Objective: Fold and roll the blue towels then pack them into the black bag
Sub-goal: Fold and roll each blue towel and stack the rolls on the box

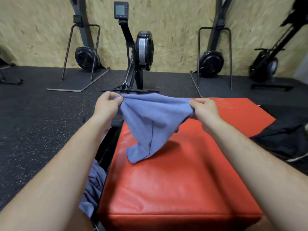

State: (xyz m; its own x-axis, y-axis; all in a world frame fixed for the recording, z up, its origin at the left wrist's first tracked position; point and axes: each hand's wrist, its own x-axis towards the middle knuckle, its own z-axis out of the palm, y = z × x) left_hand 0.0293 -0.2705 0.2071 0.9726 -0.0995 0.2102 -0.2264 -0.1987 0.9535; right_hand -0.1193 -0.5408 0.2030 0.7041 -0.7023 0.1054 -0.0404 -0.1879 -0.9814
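Both hands hold one soft blue cloth towel stretched over a red padded block.

The left hand (107, 104) and the right hand (205, 108) each pinch an upper corner of the soft blue cloth towel (150, 120), thumb and curled fingers closed on the fabric. The top edge runs between them, and the rest sags in folds to a point over the red padded vinyl block (183, 180). Whether that point touches the block cannot be told. A second crumpled blue towel (93, 185) lies just beside the block's left side, partly hidden by the left forearm. The black fabric bag (283, 139) sits on the dark speckled rubber floor (41, 122) at the block's right. Ahead, a black rowing machine (143, 49) stands before the chipboard wall (175, 30).
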